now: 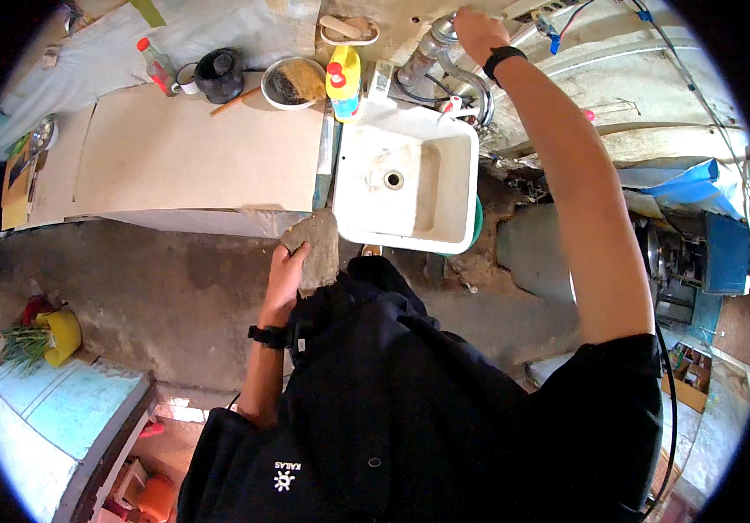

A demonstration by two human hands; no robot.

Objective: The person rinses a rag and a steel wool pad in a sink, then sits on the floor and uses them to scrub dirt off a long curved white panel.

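holding a grey rag (314, 248), the left hand (286, 277) has its fingers curled around the cloth's lower left side, thumb side up; the rag rises above the hand and hangs just before the near left corner of the white sink (366, 222), overlapping its front edge. a black band sits on that wrist.

the right hand (477, 30) reaches far up past the sink's back edge and rests on top of a metal pipe (431, 48) by the wall; its fingers curve down over the fitting, though how tightly they close i cannot tell. a black watch (504, 57) circles the wrist. below the hand a curved tap (471, 83) bends down toward the sink's back right corner.

the sink basin shows a round drain (393, 179) near its middle. left of it a pale counter (192, 148) carries, along its far edge, a yellow bottle (343, 80) just beside the sink's back left corner, a bowl (293, 83), a black pot (220, 74), a mug (186, 80) and a red-capped bottle (157, 65). a soap dish (349, 30) lies further back. a yellow pot (61, 336) with greens stands on the floor at far left.
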